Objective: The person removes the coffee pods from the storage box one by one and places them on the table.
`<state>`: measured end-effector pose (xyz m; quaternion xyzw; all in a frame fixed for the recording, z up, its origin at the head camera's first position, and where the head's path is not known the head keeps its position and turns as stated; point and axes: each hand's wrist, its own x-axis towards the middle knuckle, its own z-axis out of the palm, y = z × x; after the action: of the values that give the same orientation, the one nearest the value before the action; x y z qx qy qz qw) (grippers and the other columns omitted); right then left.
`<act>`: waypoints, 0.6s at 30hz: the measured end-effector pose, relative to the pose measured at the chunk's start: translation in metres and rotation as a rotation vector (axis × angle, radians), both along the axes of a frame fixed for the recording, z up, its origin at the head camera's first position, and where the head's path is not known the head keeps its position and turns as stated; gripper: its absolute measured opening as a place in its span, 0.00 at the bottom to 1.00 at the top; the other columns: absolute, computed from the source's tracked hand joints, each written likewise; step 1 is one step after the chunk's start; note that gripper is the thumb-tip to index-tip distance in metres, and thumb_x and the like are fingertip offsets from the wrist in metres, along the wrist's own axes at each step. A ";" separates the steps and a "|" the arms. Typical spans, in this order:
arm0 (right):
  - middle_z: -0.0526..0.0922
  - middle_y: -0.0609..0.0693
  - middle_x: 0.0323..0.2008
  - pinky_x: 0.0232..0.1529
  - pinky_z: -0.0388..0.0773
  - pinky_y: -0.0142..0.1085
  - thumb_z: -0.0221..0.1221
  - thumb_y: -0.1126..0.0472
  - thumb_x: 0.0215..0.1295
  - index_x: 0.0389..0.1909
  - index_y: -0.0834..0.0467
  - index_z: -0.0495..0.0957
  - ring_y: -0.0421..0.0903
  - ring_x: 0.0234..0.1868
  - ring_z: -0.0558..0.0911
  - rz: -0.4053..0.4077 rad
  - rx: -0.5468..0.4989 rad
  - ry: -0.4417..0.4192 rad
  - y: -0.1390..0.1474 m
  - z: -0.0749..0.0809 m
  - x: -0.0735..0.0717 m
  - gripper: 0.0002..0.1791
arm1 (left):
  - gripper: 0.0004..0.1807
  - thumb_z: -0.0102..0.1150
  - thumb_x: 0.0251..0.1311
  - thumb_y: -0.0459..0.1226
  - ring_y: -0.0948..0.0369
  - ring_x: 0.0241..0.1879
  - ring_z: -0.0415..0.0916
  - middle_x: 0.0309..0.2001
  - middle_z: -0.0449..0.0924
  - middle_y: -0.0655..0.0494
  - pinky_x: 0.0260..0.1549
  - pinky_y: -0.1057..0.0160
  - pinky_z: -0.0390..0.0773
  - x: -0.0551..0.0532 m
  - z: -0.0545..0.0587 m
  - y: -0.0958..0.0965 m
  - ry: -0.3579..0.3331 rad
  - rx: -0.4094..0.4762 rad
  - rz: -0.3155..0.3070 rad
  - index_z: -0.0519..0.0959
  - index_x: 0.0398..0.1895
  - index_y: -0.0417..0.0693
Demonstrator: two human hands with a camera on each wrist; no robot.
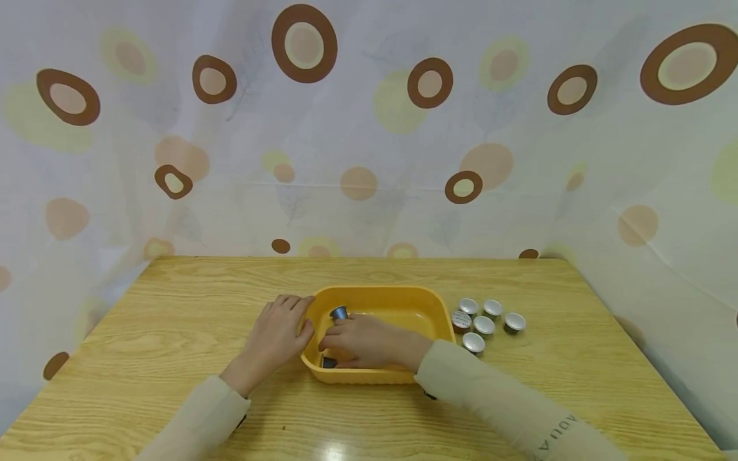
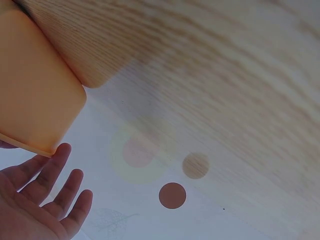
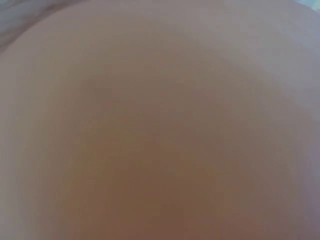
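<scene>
A yellow plastic tray (image 1: 375,376) sits on the table. My left hand (image 1: 280,325) rests at its left rim, fingers fairly straight and spread; in the left wrist view that hand (image 2: 37,195) has fingertips right at the rim. My right hand (image 1: 366,342) reaches down inside the tray, with its fingers bent toward the tray's left side. One blue coffee capsule (image 1: 339,312) lies just beyond those fingers, and a dark capsule (image 1: 328,362) shows beside the thumb. I cannot tell whether the right hand holds a capsule. Blurred skin fills the right wrist view.
Several coffee capsules with silver lids (image 1: 483,325) stand grouped on the table to the right of the tray. One capsule (image 1: 514,322) stands slightly apart, farthest right. A patterned cloth (image 1: 357,218) hangs behind the wooden table (image 1: 190,307) and along its sides.
</scene>
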<state>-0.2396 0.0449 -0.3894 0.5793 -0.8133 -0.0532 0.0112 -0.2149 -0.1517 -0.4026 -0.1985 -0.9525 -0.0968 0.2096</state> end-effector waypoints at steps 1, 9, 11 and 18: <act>0.77 0.39 0.50 0.56 0.71 0.37 0.56 0.49 0.60 0.55 0.46 0.72 0.36 0.53 0.75 0.004 -0.003 -0.006 -0.001 0.000 0.000 0.21 | 0.22 0.55 0.55 0.39 0.53 0.48 0.73 0.44 0.80 0.52 0.48 0.53 0.74 0.000 0.000 0.000 0.000 0.000 0.000 0.75 0.54 0.45; 0.78 0.37 0.46 0.52 0.71 0.30 0.59 0.54 0.58 0.52 0.46 0.73 0.34 0.47 0.75 0.053 -0.014 0.004 -0.007 -0.002 0.000 0.19 | 0.22 0.55 0.55 0.39 0.54 0.48 0.73 0.44 0.80 0.53 0.47 0.53 0.74 0.000 0.001 0.001 -0.003 0.003 0.007 0.75 0.54 0.46; 0.79 0.37 0.45 0.51 0.72 0.29 0.59 0.55 0.59 0.51 0.46 0.73 0.34 0.46 0.75 0.059 -0.015 0.013 -0.007 -0.002 0.000 0.18 | 0.22 0.55 0.55 0.40 0.54 0.48 0.73 0.44 0.80 0.53 0.47 0.53 0.74 0.000 0.000 0.001 -0.003 0.002 0.008 0.75 0.54 0.46; 0.79 0.37 0.45 0.48 0.72 0.28 0.59 0.56 0.59 0.50 0.45 0.74 0.36 0.45 0.74 0.054 -0.011 0.012 -0.008 -0.004 0.000 0.17 | 0.22 0.55 0.55 0.40 0.54 0.48 0.73 0.44 0.80 0.53 0.48 0.52 0.74 0.001 0.001 0.002 -0.008 -0.001 0.007 0.74 0.54 0.45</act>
<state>-0.2399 0.0368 -0.3938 0.6007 -0.7975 -0.0518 0.0206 -0.2141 -0.1502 -0.4013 -0.1949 -0.9540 -0.0964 0.2062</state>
